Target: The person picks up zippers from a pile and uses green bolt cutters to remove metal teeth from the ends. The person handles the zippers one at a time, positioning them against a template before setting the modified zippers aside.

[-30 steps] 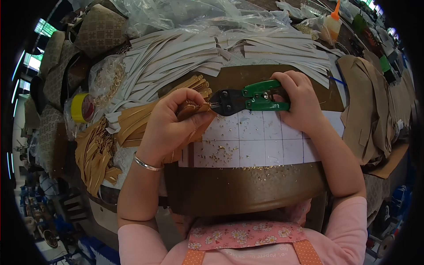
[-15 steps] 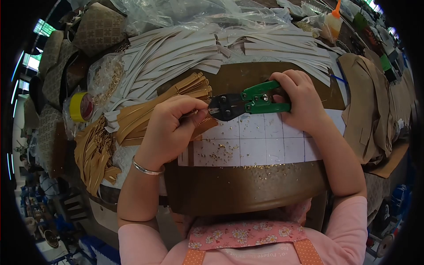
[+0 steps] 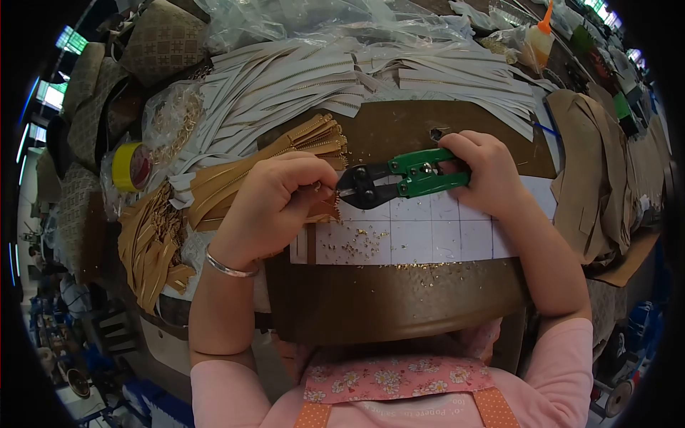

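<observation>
My right hand (image 3: 492, 171) is closed around the green handles of a pair of nippers (image 3: 428, 171). Their black jaws point left and meet the fingertips of my left hand (image 3: 282, 196). That hand pinches the toothed end of a tan zipper (image 3: 326, 212), partly hidden behind the fingers. Just behind it lies a bundle of tan zippers (image 3: 239, 182) with gold teeth. Tiny gold bits (image 3: 357, 242) are scattered over the white gridded sheet (image 3: 446, 239) under the nippers.
White zippers (image 3: 285, 78) spread across the back under clear plastic (image 3: 335, 21). More tan zippers (image 3: 146, 246) and a yellow tape roll (image 3: 128, 166) sit at the left. Brown fabric pieces (image 3: 592, 171) are stacked at the right. A curved brown board edge (image 3: 399, 307) faces me.
The nippers' handles have come closer together as my right hand squeezed and moved slightly down. A small dark spot on the board now shows above that hand. My left hand keeps its pinch.
</observation>
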### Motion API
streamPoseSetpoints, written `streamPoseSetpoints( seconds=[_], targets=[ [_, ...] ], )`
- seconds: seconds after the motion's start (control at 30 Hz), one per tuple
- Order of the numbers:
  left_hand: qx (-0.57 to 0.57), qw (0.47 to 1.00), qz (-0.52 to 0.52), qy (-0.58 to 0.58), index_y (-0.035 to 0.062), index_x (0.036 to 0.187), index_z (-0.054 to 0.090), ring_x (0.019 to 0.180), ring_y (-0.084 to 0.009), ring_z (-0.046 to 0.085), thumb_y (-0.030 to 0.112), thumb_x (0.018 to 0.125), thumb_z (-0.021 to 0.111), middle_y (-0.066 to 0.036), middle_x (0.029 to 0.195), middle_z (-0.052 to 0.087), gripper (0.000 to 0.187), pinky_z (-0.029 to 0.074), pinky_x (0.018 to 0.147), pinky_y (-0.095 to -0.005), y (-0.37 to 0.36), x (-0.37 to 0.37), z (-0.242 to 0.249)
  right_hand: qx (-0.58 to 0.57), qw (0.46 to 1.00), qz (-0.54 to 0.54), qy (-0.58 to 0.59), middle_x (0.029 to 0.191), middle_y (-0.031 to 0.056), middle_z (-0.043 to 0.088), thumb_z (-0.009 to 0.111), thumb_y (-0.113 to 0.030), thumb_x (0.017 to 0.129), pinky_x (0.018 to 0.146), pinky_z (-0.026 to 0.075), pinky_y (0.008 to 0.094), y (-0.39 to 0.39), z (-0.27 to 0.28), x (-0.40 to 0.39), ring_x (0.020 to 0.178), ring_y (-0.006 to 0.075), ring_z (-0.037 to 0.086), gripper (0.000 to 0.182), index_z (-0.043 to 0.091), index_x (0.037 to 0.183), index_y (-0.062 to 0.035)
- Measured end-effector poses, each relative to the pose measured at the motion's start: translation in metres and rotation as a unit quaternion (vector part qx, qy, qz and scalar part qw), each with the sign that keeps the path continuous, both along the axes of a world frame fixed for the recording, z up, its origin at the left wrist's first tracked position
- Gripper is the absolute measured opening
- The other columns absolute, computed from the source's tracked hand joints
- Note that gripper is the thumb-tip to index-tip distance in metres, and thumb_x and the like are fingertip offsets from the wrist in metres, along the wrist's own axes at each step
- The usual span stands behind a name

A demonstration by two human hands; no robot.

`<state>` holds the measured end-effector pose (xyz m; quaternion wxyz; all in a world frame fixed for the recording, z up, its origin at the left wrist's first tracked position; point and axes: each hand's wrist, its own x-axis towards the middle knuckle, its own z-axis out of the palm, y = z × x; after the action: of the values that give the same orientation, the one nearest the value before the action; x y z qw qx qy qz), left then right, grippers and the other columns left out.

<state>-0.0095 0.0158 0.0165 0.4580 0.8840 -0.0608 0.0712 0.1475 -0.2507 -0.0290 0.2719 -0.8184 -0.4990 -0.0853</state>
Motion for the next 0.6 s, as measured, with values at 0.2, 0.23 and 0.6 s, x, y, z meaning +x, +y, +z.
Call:
streamPoseSetpoints(
  seconds=[0.2, 0.23, 0.6],
  targets=[
    [-0.148, 0.978, -0.103, 0.101, -0.0008, 0.093, 0.062, 0.081, -0.0099, 0.060, -0.010, 0.081, 0.066, -0.003, 0.095, 0.061, 0.016, 0.049, 0.070, -0.0246, 0.023, -0.002, 0.015, 0.008, 1.000, -0.001, 0.025, 0.079, 0.0110, 0.060, 0.072, -0.008, 0.069, 0.067, 0.049, 0.0414, -0.002, 0.001, 0.005, 0.074, 0.0336, 0.060, 0.030, 0.061, 0.097, -0.0069],
    [-0.120, 0.984, -0.058, 0.119, -0.0002, 0.096, 0.061, 0.083, -0.0127, 0.061, -0.007, 0.078, 0.070, -0.005, 0.094, 0.062, 0.021, 0.050, 0.071, -0.0268, 0.018, -0.005, 0.024, 0.009, 1.000, -0.012, 0.013, 0.081, 0.0111, 0.060, 0.071, -0.008, 0.070, 0.070, 0.048, 0.0414, -0.002, 0.002, 0.006, 0.076, 0.0336, 0.060, 0.030, 0.061, 0.099, -0.0069],
    [0.208, 0.965, -0.016, 0.162, 0.0028, 0.099, 0.061, 0.091, -0.0360, 0.062, 0.007, 0.063, 0.082, -0.015, 0.093, 0.065, 0.041, 0.050, 0.077, -0.0396, 0.013, 0.000, 0.005, -0.019, 0.999, -0.028, -0.014, 0.094, 0.0113, 0.061, 0.066, -0.004, 0.071, 0.086, 0.046, 0.0422, -0.005, 0.002, 0.008, 0.091, 0.0351, 0.058, 0.036, 0.060, 0.106, -0.0072]
  ],
)
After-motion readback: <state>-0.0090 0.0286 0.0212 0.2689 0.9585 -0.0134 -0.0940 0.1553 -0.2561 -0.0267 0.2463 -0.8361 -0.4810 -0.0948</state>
